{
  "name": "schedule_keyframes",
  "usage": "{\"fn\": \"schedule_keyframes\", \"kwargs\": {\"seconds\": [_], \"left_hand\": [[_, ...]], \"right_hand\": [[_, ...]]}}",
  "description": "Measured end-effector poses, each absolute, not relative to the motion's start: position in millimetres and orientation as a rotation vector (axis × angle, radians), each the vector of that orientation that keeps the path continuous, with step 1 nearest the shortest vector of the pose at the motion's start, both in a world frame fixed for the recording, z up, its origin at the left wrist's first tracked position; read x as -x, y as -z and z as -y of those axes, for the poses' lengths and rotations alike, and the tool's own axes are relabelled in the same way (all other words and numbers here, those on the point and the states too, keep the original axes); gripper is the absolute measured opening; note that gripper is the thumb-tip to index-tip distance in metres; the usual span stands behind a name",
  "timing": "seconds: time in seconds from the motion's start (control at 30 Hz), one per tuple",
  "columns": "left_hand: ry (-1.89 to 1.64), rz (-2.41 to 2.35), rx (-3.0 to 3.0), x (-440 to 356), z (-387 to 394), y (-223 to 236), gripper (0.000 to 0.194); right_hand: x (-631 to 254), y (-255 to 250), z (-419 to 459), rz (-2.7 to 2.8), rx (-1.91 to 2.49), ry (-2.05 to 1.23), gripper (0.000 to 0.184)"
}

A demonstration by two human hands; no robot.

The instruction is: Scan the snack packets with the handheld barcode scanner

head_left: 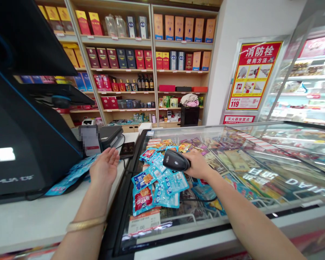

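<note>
My right hand [197, 163] is wrapped round the handle of a black barcode scanner [176, 160], whose head points left. Below the scanner, a loose pile of small blue snack packets [168, 187] lies on the glass top of a freezer [200, 225]. Some packets show red or orange fronts, others their printed backs. At the counter's edge my left hand [105, 166] is raised, palm turned inward, fingers stretched out and nothing in them. More blue packets [70, 177] lie just left of it, beside the dark checkout machine. A black cable runs from the scanner area.
A large black checkout terminal [29, 126] fills the left side. Behind my left hand are a phone-like screen [90, 139] and a dark wallet-like item [127, 149]. A price label [143, 222] lies near the packets. Shelves of boxed bottles [116, 57] line the back wall.
</note>
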State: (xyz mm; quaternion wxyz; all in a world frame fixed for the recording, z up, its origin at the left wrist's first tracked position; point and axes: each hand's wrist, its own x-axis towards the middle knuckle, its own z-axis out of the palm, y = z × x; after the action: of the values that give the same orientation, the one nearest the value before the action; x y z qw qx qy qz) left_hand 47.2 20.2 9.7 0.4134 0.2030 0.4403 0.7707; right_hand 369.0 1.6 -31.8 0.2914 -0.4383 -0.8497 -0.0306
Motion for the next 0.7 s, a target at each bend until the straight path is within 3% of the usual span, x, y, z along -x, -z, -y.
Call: {"fn": "schedule_keyframes", "kwargs": {"seconds": [0.1, 0.23, 0.37, 0.53, 0.7], "left_hand": [[-1.690, -1.349, -1.061, -64, -19, -3, 0.028], [-0.947, -1.733, -1.872, -80, -16, 7, 0.042], [-0.362, -2.086, -2.165, -85, -11, 17, 0.057], [-0.258, -2.089, -2.289, -85, -8, 23, 0.059], [-0.470, -1.962, -2.150, -81, -9, 26, 0.037]], "right_hand": [[-369, 30, -2, 2.255, 1.191, 0.104, 0.012], [-371, 27, -3, 2.250, 1.219, 0.109, 0.013], [-373, 25, -4, 2.235, 1.230, 0.095, 0.015], [-374, 25, -4, 2.218, 1.202, 0.108, 0.015], [-373, 25, -6, 2.225, 1.237, 0.132, 0.018]]}}
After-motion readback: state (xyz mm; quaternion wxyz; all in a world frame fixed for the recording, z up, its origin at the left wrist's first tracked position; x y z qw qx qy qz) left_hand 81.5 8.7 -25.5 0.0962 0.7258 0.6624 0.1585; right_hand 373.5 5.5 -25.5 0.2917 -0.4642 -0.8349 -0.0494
